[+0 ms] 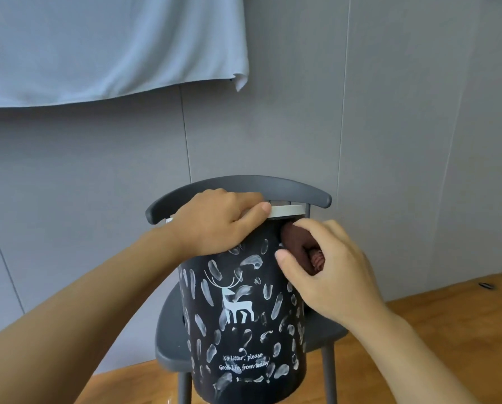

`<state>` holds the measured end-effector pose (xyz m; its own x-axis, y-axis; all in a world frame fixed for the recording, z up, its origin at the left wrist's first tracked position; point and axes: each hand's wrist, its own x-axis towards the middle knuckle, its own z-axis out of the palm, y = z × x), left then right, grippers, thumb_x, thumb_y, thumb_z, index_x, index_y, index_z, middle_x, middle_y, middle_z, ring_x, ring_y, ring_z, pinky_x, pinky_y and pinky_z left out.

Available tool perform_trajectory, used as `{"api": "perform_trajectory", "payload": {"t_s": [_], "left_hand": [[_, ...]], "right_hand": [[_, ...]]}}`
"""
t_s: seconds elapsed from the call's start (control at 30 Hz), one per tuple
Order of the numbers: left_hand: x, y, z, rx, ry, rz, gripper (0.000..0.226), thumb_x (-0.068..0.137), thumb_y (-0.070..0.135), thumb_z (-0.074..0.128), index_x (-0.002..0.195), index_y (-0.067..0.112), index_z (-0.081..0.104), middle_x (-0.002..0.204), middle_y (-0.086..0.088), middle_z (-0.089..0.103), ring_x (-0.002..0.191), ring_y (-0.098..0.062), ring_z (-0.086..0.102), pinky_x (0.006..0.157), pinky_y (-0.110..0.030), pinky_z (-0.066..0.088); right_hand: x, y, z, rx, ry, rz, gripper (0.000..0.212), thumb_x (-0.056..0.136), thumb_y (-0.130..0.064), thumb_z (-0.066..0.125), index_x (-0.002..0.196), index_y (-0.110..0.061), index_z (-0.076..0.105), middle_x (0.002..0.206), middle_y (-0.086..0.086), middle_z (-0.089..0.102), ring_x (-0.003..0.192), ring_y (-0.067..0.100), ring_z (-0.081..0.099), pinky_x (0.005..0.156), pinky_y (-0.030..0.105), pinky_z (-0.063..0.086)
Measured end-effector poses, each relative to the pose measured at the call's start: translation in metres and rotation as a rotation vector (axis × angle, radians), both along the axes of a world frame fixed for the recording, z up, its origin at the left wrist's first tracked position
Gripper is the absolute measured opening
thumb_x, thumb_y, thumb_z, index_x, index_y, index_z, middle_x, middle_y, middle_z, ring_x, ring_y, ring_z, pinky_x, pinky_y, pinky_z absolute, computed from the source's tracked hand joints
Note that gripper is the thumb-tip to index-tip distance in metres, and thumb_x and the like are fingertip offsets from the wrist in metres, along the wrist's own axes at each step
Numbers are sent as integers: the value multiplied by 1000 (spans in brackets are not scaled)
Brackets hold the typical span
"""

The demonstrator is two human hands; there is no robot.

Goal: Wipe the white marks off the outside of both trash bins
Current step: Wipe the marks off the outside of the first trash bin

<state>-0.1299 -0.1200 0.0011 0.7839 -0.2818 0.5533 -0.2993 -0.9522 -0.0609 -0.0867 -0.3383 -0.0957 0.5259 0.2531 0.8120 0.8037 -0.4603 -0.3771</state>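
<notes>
A black trash bin with a white deer print, white lettering and several smeared white marks leans on a grey chair. Its pale rim points toward the chair's backrest. My left hand grips the bin's rim, thumb along the rim's edge. My right hand holds a bunched brown cloth and presses it against the bin's upper right side, just below the rim. Only one bin is in view.
The grey chair stands on a wooden floor against a grey panelled wall. A pale blue sheet hangs on the wall at upper left. A small dark object lies on the floor by the wall at right.
</notes>
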Motion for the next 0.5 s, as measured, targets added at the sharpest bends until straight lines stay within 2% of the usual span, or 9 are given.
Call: {"api": "perform_trajectory", "payload": {"t_s": [0.07, 0.1, 0.2, 0.27, 0.37, 0.43, 0.5], "left_hand": [[-1, 0, 2, 20, 26, -21, 38, 102, 58, 22, 106, 39, 55, 65, 12, 56, 63, -10, 54, 68, -39, 47], [-1, 1, 3, 8, 49, -35, 35, 104, 55, 24, 109, 39, 54, 69, 12, 58, 65, -10, 56, 69, -40, 48], [-2, 7, 7, -34, 94, -45, 26, 105, 45, 28, 101, 36, 52, 73, 6, 61, 69, -14, 58, 71, -45, 50], [-1, 7, 7, -12, 83, -7, 25, 98, 46, 24, 95, 36, 47, 69, 4, 58, 69, -19, 57, 72, -45, 50], [2, 4, 4, 30, 26, 18, 27, 97, 53, 22, 87, 39, 43, 63, 5, 54, 65, -19, 55, 71, -43, 50], [3, 5, 3, 36, -14, 5, 34, 100, 60, 24, 80, 40, 43, 59, 6, 52, 59, -14, 53, 65, -41, 49], [4, 11, 3, 14, -16, -6, 36, 103, 62, 27, 77, 42, 44, 58, 6, 52, 57, -13, 53, 62, -41, 49]], "right_hand": [[-3, 1, -2, 3, -36, -17, 34, 91, -58, 53, 120, -41, 59, 106, -16, 57, 88, 11, 61, 68, 30, 57], [-5, 1, -3, -28, -49, -11, 34, 90, -55, 53, 119, -38, 61, 106, -15, 58, 86, 12, 61, 67, 32, 58], [-11, 2, -9, -172, -55, 49, 39, 85, -53, 54, 119, -37, 62, 108, -17, 58, 90, 9, 61, 69, 22, 56], [-9, 4, -4, -158, -77, 38, 37, 84, -51, 57, 118, -38, 60, 108, -18, 60, 91, 8, 60, 70, 18, 51], [-1, 7, 9, -16, -105, -34, 31, 86, -35, 72, 115, -32, 62, 106, -13, 63, 91, 15, 61, 70, 31, 54], [-1, 10, 7, -70, -155, -51, 37, 83, -32, 77, 118, -27, 64, 110, -8, 62, 93, 19, 61, 69, 34, 56], [-6, 10, -3, -214, -199, -4, 48, 79, -34, 84, 121, -27, 63, 111, -6, 60, 93, 18, 61, 66, 30, 57]]}}
